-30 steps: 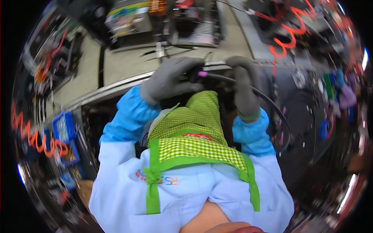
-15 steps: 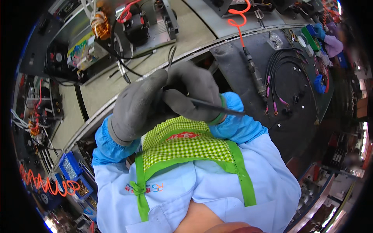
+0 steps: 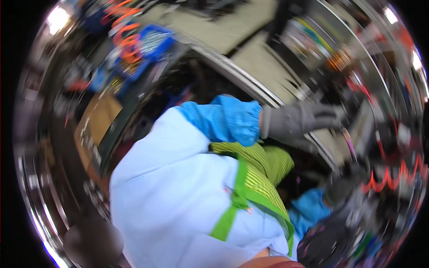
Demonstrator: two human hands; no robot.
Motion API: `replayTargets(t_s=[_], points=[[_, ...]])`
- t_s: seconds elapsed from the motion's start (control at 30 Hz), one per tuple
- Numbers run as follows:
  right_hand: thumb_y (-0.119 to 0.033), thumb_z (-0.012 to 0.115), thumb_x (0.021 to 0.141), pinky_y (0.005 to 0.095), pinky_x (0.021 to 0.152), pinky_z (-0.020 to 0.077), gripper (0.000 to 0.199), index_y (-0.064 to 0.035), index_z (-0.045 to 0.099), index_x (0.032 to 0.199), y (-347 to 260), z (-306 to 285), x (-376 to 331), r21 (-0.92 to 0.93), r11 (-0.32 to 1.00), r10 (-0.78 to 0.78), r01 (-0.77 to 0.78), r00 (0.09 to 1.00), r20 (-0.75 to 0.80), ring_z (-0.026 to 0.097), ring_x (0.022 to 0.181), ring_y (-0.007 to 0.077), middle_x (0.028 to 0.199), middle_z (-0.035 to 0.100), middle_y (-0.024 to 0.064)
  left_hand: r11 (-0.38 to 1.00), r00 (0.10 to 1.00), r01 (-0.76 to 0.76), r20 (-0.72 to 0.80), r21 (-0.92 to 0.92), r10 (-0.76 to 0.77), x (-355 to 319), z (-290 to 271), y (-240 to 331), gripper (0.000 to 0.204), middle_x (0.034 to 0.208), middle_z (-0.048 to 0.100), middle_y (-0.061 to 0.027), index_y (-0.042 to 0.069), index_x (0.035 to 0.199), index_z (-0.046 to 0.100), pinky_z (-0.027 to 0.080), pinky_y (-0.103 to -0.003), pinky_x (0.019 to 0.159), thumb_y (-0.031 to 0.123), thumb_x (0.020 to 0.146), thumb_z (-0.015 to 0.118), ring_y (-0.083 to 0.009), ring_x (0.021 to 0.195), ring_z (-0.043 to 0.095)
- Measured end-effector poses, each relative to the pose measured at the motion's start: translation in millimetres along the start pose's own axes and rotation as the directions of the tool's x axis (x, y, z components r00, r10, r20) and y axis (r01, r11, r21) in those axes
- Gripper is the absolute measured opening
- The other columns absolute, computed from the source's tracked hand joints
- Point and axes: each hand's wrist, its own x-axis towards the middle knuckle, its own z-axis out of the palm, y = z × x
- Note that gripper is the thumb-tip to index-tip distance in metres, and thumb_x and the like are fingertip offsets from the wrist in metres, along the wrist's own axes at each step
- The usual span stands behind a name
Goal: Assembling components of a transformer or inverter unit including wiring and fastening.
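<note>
The picture is motion-blurred and tilted. My left hand (image 3: 299, 123), in a grey glove with a blue sleeve cuff (image 3: 228, 118), stretches out to the metal edge of the workbench (image 3: 250, 85). It pinches a thin cable with a purple end (image 3: 349, 145) that runs down from its fingertips. My right hand (image 3: 339, 190), also in a grey glove, is lower down past its blue cuff (image 3: 308, 210). It is dark and smeared, so its grip is unclear. A green checked apron (image 3: 263, 174) over a pale blue coat fills the middle.
Red coiled cords hang at the right (image 3: 389, 174) and an orange one at the upper left (image 3: 127, 42), beside blue bins (image 3: 152, 42). A brown cardboard box (image 3: 96, 120) is at the left. Blurred tools and parts lie on the beige bench top (image 3: 268, 62).
The view has swung sharply, so the bench now lies at the upper right. My hands, together over my chest before, have parted. The left reaches to the bench edge, the right has dropped lower.
</note>
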Motion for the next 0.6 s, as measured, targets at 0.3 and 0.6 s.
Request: replayTargets(t_s=[0.3, 0.6], points=[[-0.041, 0.033, 0.097, 0.0259, 0.061, 0.0453, 0.048, 0.0004, 0.056, 0.103, -17.4, 1.5, 56.5, 0.259, 0.961, 0.142, -0.101, 0.979, -0.143, 0.054, 0.071, 0.0171, 0.089, 0.058, 0.0096, 0.529, 0.712, 0.689, -0.329, 0.495, -0.620, -166.7, -152.3, -5.1, 0.044, 0.104, 0.059, -0.0167, 0.006, 0.113, 0.055, 0.047, -0.040, 0.083, 0.027, 0.076, 0.066, -0.0321, 0.098, 0.058], [-0.046, 0.029, 0.097, 0.0275, 0.070, 0.0492, 0.055, 0.0026, 0.053, 0.107, -42.4, 23.8, 61.9, 0.218, 0.976, -0.002, 0.013, 0.999, -0.048, 0.054, 0.084, 0.0198, 0.101, 0.056, 0.0112, -0.339, 0.184, 0.906, -0.957, 0.254, -0.225, -421.1, -380.1, 19.0, 0.030, 0.091, 0.065, -0.0180, 0.008, 0.099, 0.063, 0.050, -0.041, 0.073, 0.031, 0.081, 0.056, -0.0339, 0.083, 0.063]])
